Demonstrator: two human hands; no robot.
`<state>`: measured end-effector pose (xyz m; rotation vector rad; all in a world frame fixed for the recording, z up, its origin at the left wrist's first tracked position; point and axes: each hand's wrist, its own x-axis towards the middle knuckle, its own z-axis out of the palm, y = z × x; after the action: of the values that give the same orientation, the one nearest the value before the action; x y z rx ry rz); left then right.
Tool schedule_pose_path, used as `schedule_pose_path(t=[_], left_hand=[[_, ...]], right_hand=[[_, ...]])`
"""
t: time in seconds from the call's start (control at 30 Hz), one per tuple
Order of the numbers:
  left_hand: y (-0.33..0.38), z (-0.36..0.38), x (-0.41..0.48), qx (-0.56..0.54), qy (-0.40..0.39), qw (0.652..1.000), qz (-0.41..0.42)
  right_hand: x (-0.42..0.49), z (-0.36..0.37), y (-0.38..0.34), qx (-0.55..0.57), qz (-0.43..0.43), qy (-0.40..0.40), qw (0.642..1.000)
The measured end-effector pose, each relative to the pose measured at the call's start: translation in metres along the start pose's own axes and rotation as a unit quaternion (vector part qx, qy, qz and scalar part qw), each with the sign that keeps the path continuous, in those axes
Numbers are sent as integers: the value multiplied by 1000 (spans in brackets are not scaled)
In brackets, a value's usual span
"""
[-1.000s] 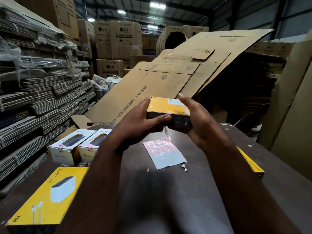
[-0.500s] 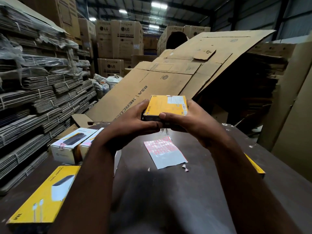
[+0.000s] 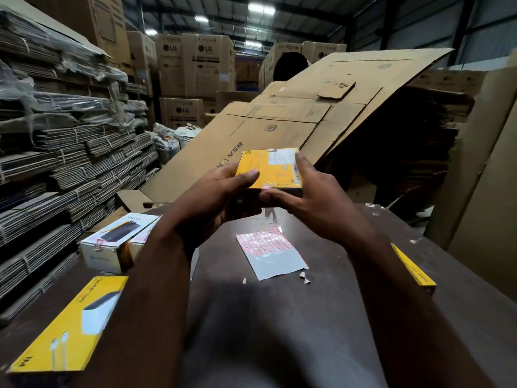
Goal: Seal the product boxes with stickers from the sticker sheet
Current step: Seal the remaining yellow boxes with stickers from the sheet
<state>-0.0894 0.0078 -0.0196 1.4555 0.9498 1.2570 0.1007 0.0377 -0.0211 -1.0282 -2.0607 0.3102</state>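
Above the far middle of the desk (image 3: 279, 326), a flat yellow box (image 3: 265, 168) is held clear of the surface by both hands. It is gripped from the left by the left hand (image 3: 218, 197), with the thumb laid over the top face and the fingers curled underneath. It is gripped from the right by the right hand (image 3: 313, 205), with the forefinger set along the right edge and the thumb pressed against the near side face. A small pale patch is seen at the near top edge, just beside the right thumb tip. It is judged to be a sticker pressed over the flap seam, though this cannot be confirmed.

Below the hands, the sticker sheet (image 3: 268, 253) is laid flat on the desk. Red-bordered stickers are carried on its far part only. The near part is bare grey backing, so a good share is judged to have been used. Two small paper scraps (image 3: 305, 278) are found just beside its near edge.

Two white boxes (image 3: 117, 243) are set side by side at the left, and a pink tab, possibly a seal, is seen on the near end of one. A large yellow box (image 3: 67, 326) is placed at the near left and a thin yellow box (image 3: 414, 271) at the right, partly hidden by the forearm. Whether these are sealed cannot be told, so the remaining work cannot be fixed.
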Motion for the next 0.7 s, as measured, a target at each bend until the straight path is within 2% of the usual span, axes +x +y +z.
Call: schedule_pose_path(t=[0.13, 0.33, 0.53, 0.7], left_hand=[[0, 1, 1, 24, 29, 999, 2], [-3, 3, 6, -4, 73, 997, 2], [-1, 1, 6, -72, 77, 994, -11], [5, 0, 1, -47, 81, 995, -23]], right_hand=[[1, 2, 1, -51, -18, -23, 998], [3, 5, 2, 9, -16, -19, 1000], [1, 6, -2, 73, 18, -17, 997], [1, 3, 6, 29, 4, -34, 999]])
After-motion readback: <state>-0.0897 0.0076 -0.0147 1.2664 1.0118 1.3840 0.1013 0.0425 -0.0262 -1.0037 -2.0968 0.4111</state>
